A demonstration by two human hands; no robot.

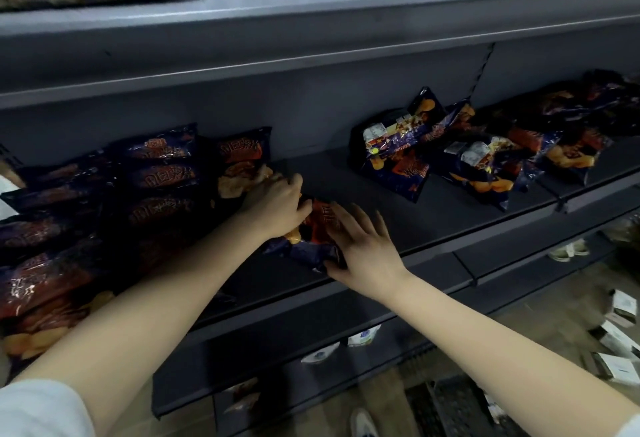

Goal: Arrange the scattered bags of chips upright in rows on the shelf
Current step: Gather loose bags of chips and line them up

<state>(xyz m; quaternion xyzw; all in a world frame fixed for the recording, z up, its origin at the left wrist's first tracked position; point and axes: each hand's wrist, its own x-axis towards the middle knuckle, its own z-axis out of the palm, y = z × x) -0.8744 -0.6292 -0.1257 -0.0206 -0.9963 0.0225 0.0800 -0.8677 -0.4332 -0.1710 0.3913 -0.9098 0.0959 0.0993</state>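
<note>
- Your left hand point(277, 206) and right hand point(360, 246) both clasp one dark blue and orange foil bag of chips point(310, 239), which lies on the dark grey metal shelf point(398, 214) near its front edge.
- Your left grip closes over the bag's top; your right grip pinches its lower right corner, fingers spread.
- To the left, a row of matching bags point(162, 173) stands packed together.
- To the right, scattered bags point(485, 156) lie tumbled against the back wall.
</note>
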